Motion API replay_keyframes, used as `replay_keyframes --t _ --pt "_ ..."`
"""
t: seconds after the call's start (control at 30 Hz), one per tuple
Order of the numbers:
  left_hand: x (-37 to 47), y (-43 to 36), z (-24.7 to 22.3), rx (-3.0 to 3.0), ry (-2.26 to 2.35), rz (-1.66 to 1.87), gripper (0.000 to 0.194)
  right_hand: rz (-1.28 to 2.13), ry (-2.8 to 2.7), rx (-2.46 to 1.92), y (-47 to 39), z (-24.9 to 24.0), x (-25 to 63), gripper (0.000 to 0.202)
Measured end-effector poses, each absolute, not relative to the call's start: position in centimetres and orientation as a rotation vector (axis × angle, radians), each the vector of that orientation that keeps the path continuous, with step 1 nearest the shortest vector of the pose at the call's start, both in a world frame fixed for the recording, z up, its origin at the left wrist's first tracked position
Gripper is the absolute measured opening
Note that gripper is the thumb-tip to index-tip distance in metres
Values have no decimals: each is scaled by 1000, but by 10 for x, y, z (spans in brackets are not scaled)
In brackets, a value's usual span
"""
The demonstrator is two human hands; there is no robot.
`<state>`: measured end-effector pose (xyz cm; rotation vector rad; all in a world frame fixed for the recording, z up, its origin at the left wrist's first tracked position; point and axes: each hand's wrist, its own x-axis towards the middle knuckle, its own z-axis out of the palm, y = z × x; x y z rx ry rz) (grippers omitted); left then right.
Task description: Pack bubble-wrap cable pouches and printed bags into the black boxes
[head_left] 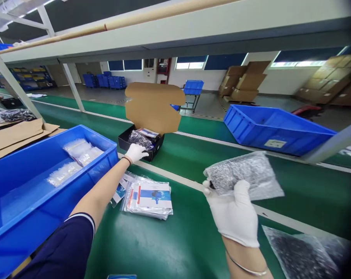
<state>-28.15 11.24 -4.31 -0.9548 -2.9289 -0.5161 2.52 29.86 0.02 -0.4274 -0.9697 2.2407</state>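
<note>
Green matting covers the bench (178,240), with a green conveyor belt (210,155) running across just beyond it under a grey overhead shelf; stacked cartons and blue crates stand on the factory floor behind.

Head view, left side: the left hand (135,152), in a white glove, is stretched forward with its fingers curled down on the near edge of a black box (128,142). This box sits on the belt with its brown cardboard lid (152,106) standing upright behind it. Inside it, right above the fingers, lie a bagged dark item and a printed card; the print is too small to read. Nearer the body than this hand, under the forearm, lies a stack of leaflets in clear bags (149,198), each with a blue band and a red stripe; no wording is legible. Left of the forearm stands a blue bin (24,217) holding clear plastic packets (76,155).

Head view, right side: the right hand (235,213), also gloved, is raised clear of the bench and pinches the lower edge of a silvery bubble-wrap pouch (245,174) between thumb and fingers. Beyond this hand, across the belt, stands a second blue bin (277,130) bearing a white label (276,143), unreadable at this size. Just right of the wrist, more bubble-wrap pouches (303,255) lie on the bench.
</note>
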Motion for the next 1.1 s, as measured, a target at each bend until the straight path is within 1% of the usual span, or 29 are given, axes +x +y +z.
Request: replay_keyframes --t 0.07,0.17,0.27,0.37,0.47,0.57,0.63,0.7,0.73,0.83,0.9,1.0,1.1 --pt "-275 123 -54 -999 -2911 -432 32 2341 -964 -439 298 -1 22 38" --pt "-261 154 -61 -1046 -2900 -429 32 2402 -1043 -513 293 -3 17 40" --pt "-241 182 -60 -1057 -2876 -535 31 2352 -1183 -594 288 -8 12 38" --pt "-232 183 -48 -1067 -2762 -718 35 2294 -1415 -493 291 -9 4 33" --pt "-252 161 -31 -776 -2724 -870 51 2164 -1678 -346 297 2 -19 33" --pt "-286 141 -23 -355 -2895 -947 78 1966 -1971 -156 294 27 -65 35" --pt "-301 138 -26 -290 -3034 -964 93 1791 -2165 -77 286 44 -106 48" --pt "-302 141 -34 -359 -3108 -932 99 1575 -2371 -105 276 56 -150 58" --pt "-298 143 -39 -409 -3114 -896 99 1429 -2481 -135 270 60 -172 60" --pt "-276 149 -51 -572 -3064 -763 97 842 -2820 -214 253 59 -230 49" --pt "-261 153 -54 -671 -3027 -688 90 569 -2958 -250 242 50 -260 38" --pt "-246 162 -55 -730 -3016 -588 71 411 -3075 -351 228 30 -290 28" --pt "-239 173 -57 -795 -3034 -528 45 258 -3108 -437 223 9 -303 30"
